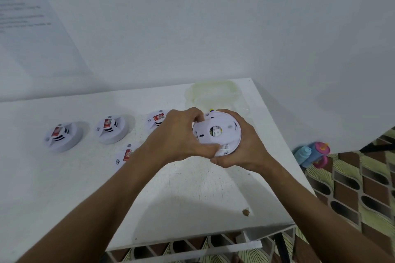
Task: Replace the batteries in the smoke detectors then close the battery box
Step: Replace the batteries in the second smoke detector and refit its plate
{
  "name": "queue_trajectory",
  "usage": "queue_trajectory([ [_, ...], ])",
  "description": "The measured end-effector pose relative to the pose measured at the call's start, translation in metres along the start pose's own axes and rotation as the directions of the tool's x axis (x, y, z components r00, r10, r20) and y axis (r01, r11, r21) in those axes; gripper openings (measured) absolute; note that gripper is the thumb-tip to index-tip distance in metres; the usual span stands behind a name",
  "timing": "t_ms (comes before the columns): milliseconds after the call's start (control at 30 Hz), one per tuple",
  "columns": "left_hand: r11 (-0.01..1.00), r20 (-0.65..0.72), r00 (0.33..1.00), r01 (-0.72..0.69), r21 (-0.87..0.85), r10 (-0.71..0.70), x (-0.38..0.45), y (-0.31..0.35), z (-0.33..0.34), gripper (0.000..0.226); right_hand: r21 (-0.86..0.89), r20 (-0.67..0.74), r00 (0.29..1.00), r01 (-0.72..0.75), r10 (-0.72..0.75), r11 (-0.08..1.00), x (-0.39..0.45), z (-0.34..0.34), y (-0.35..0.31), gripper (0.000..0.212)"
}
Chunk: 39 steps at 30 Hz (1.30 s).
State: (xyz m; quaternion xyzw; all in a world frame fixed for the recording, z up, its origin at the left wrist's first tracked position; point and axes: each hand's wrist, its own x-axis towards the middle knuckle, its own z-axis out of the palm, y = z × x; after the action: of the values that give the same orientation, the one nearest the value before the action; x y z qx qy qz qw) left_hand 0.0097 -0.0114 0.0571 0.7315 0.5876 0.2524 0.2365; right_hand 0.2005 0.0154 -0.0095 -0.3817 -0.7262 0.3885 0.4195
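Just above the white counter (64,188), both hands hold one round white smoke detector (217,133), turned so its flat back faces up toward the camera. The right hand (248,147) cups it from the right and from below, fingers curled round the rim — a closed grip on the housing. The left hand (179,134) comes in from the left, its fingers curled over the upper left edge of the back plate and its thumb pressed along the lower edge, so that grip too is closed on the detector. A round opening in the middle of the back plate shows something yellow-green inside; what it is cannot be made out.

Behind the hands, near the far right corner of the counter, lies a pale, translucent battery box (213,92) with a greenish tint; whether its lid is on cannot be told. A small yellow and blue object (211,110) peeks out just above the held detector.

Four more detectors rest on the counter to the left, each with a red label: one far left (63,135), one beside it (111,128), one partly hidden behind the left hand (156,119), and one nearer, partly covered by the left forearm (125,157). A small brown scrap (246,212) lies near the front right edge. On the patterned floor (352,194) to the right sit pink and blue bottles (312,153).
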Motion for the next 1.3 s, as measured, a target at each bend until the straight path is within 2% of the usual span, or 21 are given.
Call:
queue_trajectory([
  [133,0.997,-0.003,1.000,0.013,0.079,-0.013,0.001,0.001,0.002,0.065,-0.008,0.023,1.000,-0.011,0.011,1.000,0.001,0.000,0.006,0.092],
  [267,0.971,-0.002,0.997,-0.073,0.229,0.076,0.000,0.000,-0.001,0.062,0.002,0.046,0.999,-0.024,0.023,1.000,0.000,0.001,0.008,0.090],
  [367,0.980,-0.076,0.990,-0.105,0.167,0.119,-0.003,-0.006,-0.004,0.058,0.017,0.050,0.998,-0.034,0.033,0.999,-0.002,-0.004,0.007,0.092],
  [500,0.990,-0.197,0.978,-0.047,0.136,0.074,-0.012,-0.027,-0.002,0.061,0.036,0.026,0.998,-0.055,0.054,0.998,-0.014,-0.016,0.007,0.085],
  [567,0.988,-0.168,0.986,0.044,0.149,-0.018,-0.020,-0.042,0.005,0.052,0.037,0.018,0.997,-0.073,0.072,0.997,-0.020,-0.024,0.008,0.088],
  [633,0.975,-0.110,0.985,0.150,0.167,-0.132,-0.031,-0.055,0.015,0.053,0.026,0.024,0.996,-0.087,0.086,0.996,-0.025,-0.032,0.010,0.089],
  [733,0.960,-0.028,0.981,0.192,0.205,-0.191,-0.042,-0.069,0.032,0.055,-0.005,0.026,0.995,-0.094,0.094,0.996,-0.030,-0.041,0.014,0.091],
  [867,0.938,0.084,0.981,0.138,0.318,-0.173,-0.047,-0.083,0.055,0.058,-0.033,0.027,0.994,-0.104,0.104,0.994,-0.033,-0.047,0.020,0.093],
  [1033,0.928,0.111,0.988,0.063,0.366,-0.111,-0.048,-0.088,0.062,0.053,-0.039,0.042,0.993,-0.106,0.107,0.994,-0.035,-0.044,0.019,0.093],
  [1200,0.932,0.144,0.985,0.037,0.360,-0.095,-0.053,-0.093,0.064,0.070,-0.045,0.049,0.993,-0.109,0.111,0.993,-0.036,-0.040,0.022,0.099],
  [1300,0.944,0.146,0.985,0.040,0.326,-0.092,-0.053,-0.092,0.058,0.072,-0.060,0.065,0.991,-0.109,0.113,0.992,-0.037,-0.038,0.024,0.105],
])
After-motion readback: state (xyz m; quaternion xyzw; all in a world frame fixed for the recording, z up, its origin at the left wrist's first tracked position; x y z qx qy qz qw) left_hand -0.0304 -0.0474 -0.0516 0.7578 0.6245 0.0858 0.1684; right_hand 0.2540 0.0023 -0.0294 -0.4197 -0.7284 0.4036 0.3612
